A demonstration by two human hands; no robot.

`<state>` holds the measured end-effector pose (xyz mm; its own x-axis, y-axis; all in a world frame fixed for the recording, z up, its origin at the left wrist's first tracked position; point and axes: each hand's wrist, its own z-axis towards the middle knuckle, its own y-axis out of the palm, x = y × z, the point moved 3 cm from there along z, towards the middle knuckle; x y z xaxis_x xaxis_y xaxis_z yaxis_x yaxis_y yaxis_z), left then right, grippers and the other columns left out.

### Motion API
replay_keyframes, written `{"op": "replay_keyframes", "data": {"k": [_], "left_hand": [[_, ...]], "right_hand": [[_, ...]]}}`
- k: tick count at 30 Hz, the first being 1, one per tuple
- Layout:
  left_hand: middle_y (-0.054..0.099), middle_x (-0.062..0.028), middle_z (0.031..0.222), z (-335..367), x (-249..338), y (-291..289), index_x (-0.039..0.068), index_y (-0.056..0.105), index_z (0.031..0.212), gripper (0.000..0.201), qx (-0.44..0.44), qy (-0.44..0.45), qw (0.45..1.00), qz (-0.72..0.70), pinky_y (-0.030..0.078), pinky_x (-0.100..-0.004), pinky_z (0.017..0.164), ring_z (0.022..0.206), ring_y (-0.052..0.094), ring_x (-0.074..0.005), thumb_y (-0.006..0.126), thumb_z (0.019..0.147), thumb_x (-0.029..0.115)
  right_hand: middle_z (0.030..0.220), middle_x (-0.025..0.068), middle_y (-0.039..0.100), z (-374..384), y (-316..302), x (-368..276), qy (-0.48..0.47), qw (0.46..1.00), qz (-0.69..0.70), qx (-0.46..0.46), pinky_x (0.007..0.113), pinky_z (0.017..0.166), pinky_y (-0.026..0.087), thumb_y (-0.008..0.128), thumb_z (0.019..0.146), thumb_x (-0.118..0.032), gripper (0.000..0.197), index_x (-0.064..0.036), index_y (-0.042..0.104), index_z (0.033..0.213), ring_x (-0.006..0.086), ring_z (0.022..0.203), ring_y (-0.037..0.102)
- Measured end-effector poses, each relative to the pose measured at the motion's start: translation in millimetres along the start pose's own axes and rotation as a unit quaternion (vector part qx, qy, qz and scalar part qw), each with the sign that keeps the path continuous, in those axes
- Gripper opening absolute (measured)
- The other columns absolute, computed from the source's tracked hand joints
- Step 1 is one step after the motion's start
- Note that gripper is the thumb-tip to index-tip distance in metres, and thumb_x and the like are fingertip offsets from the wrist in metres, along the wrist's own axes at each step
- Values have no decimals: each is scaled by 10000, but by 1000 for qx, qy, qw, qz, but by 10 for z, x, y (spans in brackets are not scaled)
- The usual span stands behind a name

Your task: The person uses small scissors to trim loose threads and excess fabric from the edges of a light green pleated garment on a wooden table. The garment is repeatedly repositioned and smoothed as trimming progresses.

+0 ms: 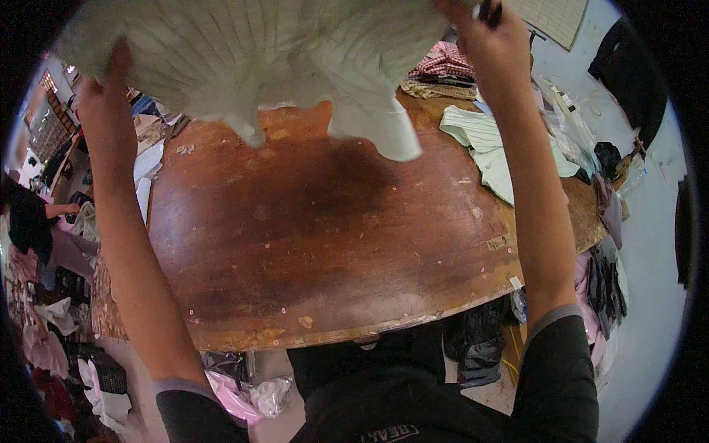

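Observation:
A pale green striped garment (244, 52) hangs spread between my two raised hands above the far part of the table. My left hand (107, 88) is closed on its left side. At the upper right, my right hand (496, 44) is closed on the other side. A small dark object (487, 12) shows at the fingers of that hand, too unclear to name. Two lower flaps of the cloth dangle over the wooden table (310, 229), apart from its surface. The garment's upper part runs out of view.
Another light green striped garment (484, 151) lies on the table's right side. Behind it is a stack of folded checked cloth (447, 63). Papers (148, 166) lie along the left edge. Black plastic bags (476, 343) sit below the front edge. At far left a person (33, 221) stands among piled clothes.

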<state>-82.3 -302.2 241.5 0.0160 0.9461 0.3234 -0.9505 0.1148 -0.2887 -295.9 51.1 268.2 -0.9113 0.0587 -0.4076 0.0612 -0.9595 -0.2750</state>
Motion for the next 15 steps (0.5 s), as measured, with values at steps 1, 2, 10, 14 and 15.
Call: {"op": "replay_keyframes", "data": {"k": [1, 2, 10, 14, 15], "left_hand": [[598, -143, 1194, -140, -352, -39, 79, 519, 1289, 372, -32, 30, 997, 61, 417, -383, 993, 1119, 565, -267, 542, 920, 116], [645, -99, 1101, -355, -732, -162, 3, 614, 1149, 277, -53, 91, 993, 62, 429, -328, 961, 1100, 562, -196, 560, 942, 178], [611, -118, 1167, -2154, 59, -65, 51, 670, 1001, 213, -517, 8, 856, -10, 364, -457, 1062, 1240, 481, -362, 606, 803, 5], [590, -131, 1205, -2129, 381, 102, 53, 641, 1070, 248, -461, -36, 884, -75, 370, -442, 1043, 1224, 493, -340, 659, 836, 134], [581, -131, 1229, -2205, 446, 158, 58, 634, 1093, 280, -470, -30, 877, -91, 363, -442, 1049, 1231, 489, -336, 671, 830, 147]], "right_hand": [[938, 82, 660, -205, -25, 176, -28, 999, -29, -12, 314, 795, 469, 654, 873, -189, 288, 2, 632, 1087, 165, 861, 600], [987, 98, 656, -523, 98, 350, -51, 998, -3, -40, 332, 839, 463, 644, 852, -142, 257, -9, 633, 1072, 193, 925, 604], [930, 125, 645, -2292, -205, 815, 235, 889, -23, -392, 356, 777, 511, 657, 821, -66, 158, -17, 648, 971, 280, 894, 635], [1003, 122, 629, -2226, 38, 591, 172, 924, -1, -340, 356, 774, 520, 687, 833, -161, 226, -40, 640, 1018, 305, 869, 637], [1024, 121, 623, -2227, 154, 501, 130, 932, 14, -339, 357, 774, 522, 696, 835, -200, 255, -46, 638, 1029, 311, 867, 638]]}}
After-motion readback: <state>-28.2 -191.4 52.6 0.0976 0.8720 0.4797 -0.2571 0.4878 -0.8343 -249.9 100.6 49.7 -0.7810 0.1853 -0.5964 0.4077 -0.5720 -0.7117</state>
